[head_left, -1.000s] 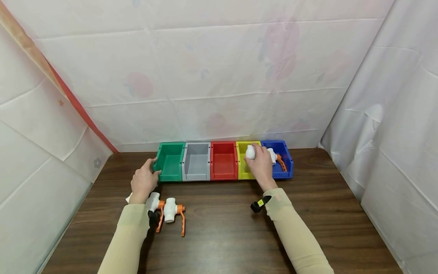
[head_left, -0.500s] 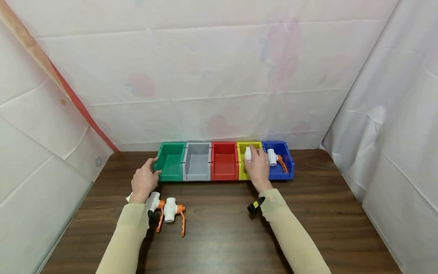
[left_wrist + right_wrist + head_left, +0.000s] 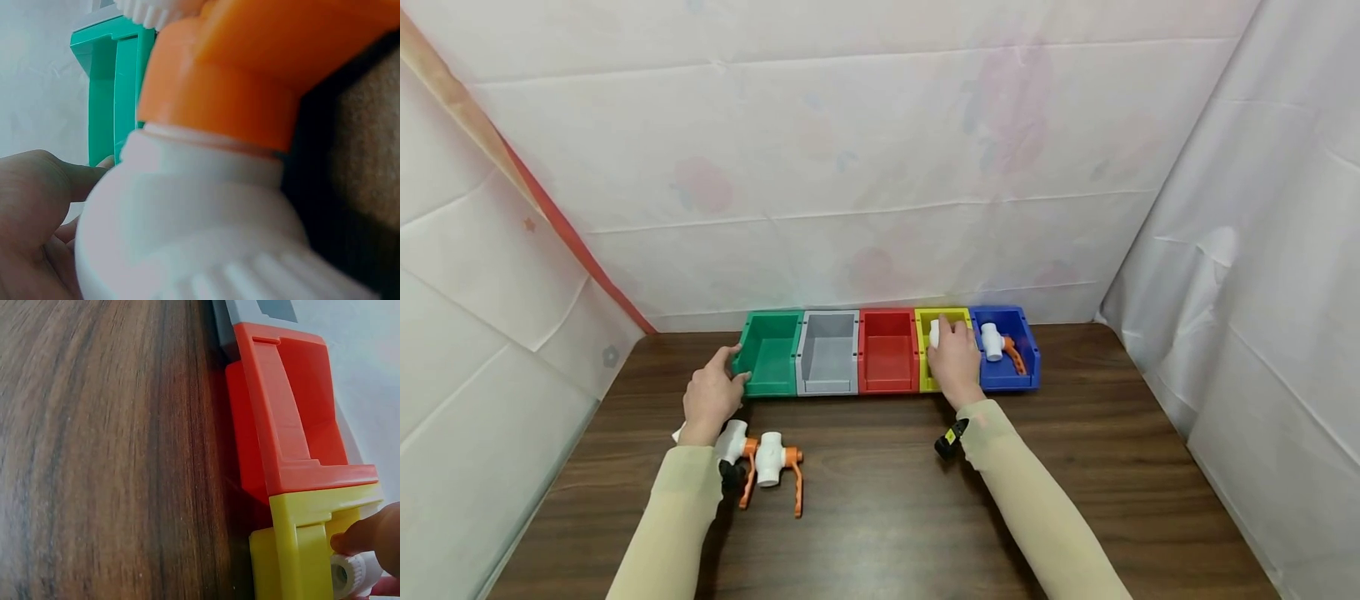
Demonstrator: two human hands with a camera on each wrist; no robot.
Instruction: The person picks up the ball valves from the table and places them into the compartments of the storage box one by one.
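Note:
In the head view my right hand (image 3: 955, 358) reaches into the yellow bin (image 3: 926, 385) and holds a white ball valve (image 3: 934, 333). Its ribbed socket end (image 3: 347, 575) shows under the thumb in the right wrist view; any handle is hidden. My left hand (image 3: 711, 400) touches the left wall of the green bin (image 3: 769, 388) with thumb and index finger apart. Near that wrist two white ball valves with orange handles lie on the table, one valve (image 3: 769, 458) beside another valve (image 3: 732, 442). A valve (image 3: 194, 219) fills much of the left wrist view.
Grey (image 3: 828, 387) and red (image 3: 888, 385) bins stand between the green and yellow ones. The blue bin (image 3: 1009, 383) at the right end holds a ball valve (image 3: 992, 342). A white scrap (image 3: 677, 433) shows beside the left wrist. White cloth (image 3: 850, 167) hangs behind the bins.
My right hand has moved left and lower into the yellow bin with the valve, uncovering more of the blue bin. The left hand has stayed at the green bin.

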